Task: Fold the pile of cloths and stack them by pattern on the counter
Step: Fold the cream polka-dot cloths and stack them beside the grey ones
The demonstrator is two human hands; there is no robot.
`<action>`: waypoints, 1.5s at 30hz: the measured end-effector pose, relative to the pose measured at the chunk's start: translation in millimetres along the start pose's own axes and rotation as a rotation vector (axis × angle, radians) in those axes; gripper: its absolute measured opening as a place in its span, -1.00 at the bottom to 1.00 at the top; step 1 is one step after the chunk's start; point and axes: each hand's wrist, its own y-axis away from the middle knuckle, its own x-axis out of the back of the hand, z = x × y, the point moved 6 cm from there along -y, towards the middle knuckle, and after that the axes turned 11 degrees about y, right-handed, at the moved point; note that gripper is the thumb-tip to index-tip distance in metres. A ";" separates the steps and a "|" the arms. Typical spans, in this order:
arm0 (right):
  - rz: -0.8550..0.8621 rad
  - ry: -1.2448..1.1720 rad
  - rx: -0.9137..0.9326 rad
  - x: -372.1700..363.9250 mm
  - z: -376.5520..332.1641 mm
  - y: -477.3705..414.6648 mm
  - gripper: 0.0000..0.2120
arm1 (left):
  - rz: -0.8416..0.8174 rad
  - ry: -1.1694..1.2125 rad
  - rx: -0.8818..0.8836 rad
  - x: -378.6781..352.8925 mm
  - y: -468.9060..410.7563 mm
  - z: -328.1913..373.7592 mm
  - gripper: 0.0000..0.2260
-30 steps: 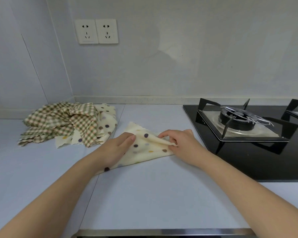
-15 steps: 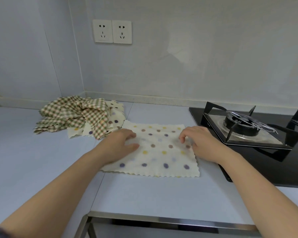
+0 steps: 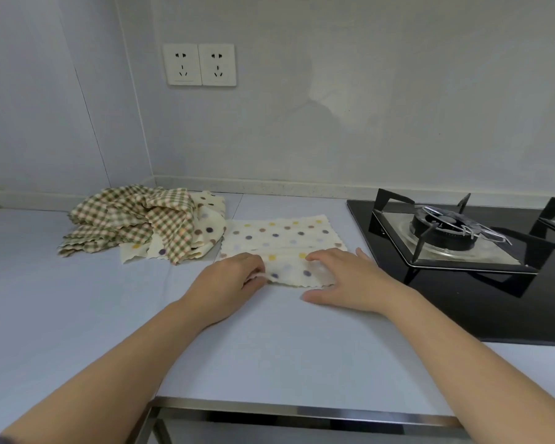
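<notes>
1. Head view: a cream polka-dot cloth (image 3: 279, 235) is lying on the pale counter (image 3: 269, 347), between the pile (image 3: 148, 222) of unfolded cloths on the left and the black gas hob (image 3: 462, 251) on the right.
2. Its far part is lying flat, while a soft ridge is running across it just beyond the hands, and its wavy near edge is sitting between the two hands.
3. The left hand (image 3: 228, 280) is resting at the near left corner of the cloth, its fingers curling in and pinching the cloth's edge.
4. The right hand (image 3: 343, 277) is lying over the near right corner, its fingers resting on top of the fabric and its thumb stretching out on the bare counter in front of the cloth's edge.
5. The two hands are staying apart, with a strip of dotted fabric showing between them.
6. In the pile, green-and-tan checked cloths (image 3: 119, 216) are lying crumpled on top, and more dotted cloths (image 3: 205, 229) are peeking out from beneath on the right side, just beside the spread cloth.
7. The pile is sitting close to the back wall (image 3: 334, 123), below a pair of white sockets (image 3: 199, 64).
8. A metal edge (image 3: 302, 411) is running along the counter's near side, under both forearms.
</notes>
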 end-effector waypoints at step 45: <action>0.386 -0.071 -0.410 16.1 51.6 -13.2 -0.79 | 0.340 -0.141 0.475 30.6 -6.6 -30.8 -0.74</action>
